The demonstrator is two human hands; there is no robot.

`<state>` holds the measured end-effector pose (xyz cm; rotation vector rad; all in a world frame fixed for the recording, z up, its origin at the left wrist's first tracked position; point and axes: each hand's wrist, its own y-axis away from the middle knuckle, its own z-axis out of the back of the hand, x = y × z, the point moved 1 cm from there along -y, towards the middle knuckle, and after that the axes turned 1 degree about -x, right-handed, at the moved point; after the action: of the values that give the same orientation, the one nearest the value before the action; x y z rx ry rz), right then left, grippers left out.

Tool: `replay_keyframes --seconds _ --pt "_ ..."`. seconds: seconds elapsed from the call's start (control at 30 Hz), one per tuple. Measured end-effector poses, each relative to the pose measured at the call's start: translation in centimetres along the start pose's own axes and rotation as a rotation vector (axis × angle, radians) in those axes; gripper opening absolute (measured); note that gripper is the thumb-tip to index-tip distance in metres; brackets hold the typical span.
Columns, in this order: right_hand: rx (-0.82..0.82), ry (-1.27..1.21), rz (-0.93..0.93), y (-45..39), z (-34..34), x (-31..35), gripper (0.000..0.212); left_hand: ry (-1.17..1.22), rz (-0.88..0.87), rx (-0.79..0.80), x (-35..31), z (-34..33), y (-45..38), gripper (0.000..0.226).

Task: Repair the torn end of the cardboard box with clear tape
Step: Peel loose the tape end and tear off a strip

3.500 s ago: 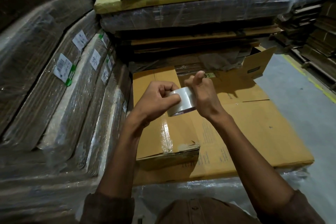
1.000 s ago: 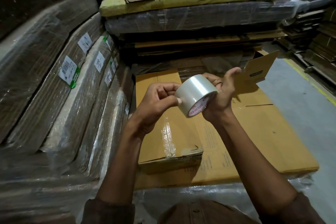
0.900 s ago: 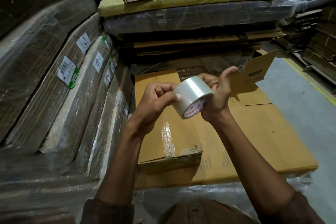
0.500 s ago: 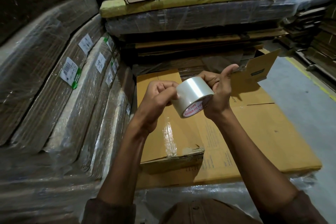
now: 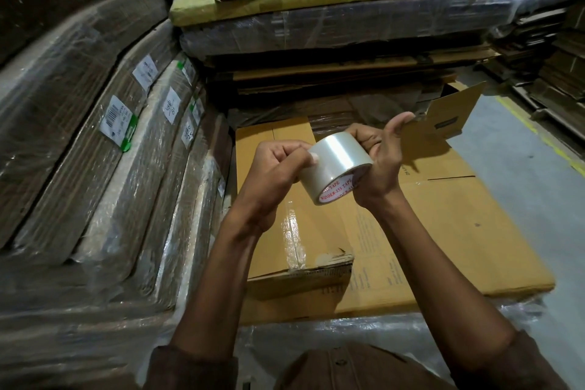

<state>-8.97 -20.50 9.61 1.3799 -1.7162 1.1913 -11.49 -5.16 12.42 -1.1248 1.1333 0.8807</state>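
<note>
Tape roll (image 5: 337,168) sits between both hands: right hand (image 5: 378,161) grips its core, left hand (image 5: 278,165) curls with its thumb on the film. Below the fingers lies the cardboard box (image 5: 443,231), its torn end (image 5: 319,266) nearer the left hand.

Glossy tape roll (image 5: 335,168), matt cardboard box (image 5: 443,231)

A warehouse or packing store is showing here: plastic-wrapped bundles of flat cardboard (image 5: 95,168) carrying barcode labels (image 5: 115,115) are leaning at the left, more wrapped stacks (image 5: 332,25) are rising behind, and a yellow-lined concrete floor (image 5: 522,187) is running alongside.
</note>
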Motion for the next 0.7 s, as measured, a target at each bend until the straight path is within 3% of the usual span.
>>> replay_keyframes --seconds 0.37,0.43,0.53,0.6,0.7 --pt "-0.074 0.124 0.072 0.0 -0.25 0.1 0.096 0.021 0.036 -0.058 -0.05 -0.19 0.02 0.023" --pt "-0.084 0.147 0.083 -0.06 -0.25 0.05 0.091 0.013 0.029 -0.039 -0.02 0.01 0.05 0.022" --pt "-0.069 0.147 0.087 -0.06 -0.17 0.03 0.089 0.018 0.007 0.0 -0.02 0.27 0.12 0.041" --pt "-0.058 0.138 0.081 -0.09 -0.1 0.05 0.09 0.033 0.016 0.025 -0.22 0.3 0.22 0.023" --pt "-0.047 0.125 0.08 -0.14 0.06 0.16 0.089 0.039 0.013 0.068 -0.29 0.36 0.17 0.029"
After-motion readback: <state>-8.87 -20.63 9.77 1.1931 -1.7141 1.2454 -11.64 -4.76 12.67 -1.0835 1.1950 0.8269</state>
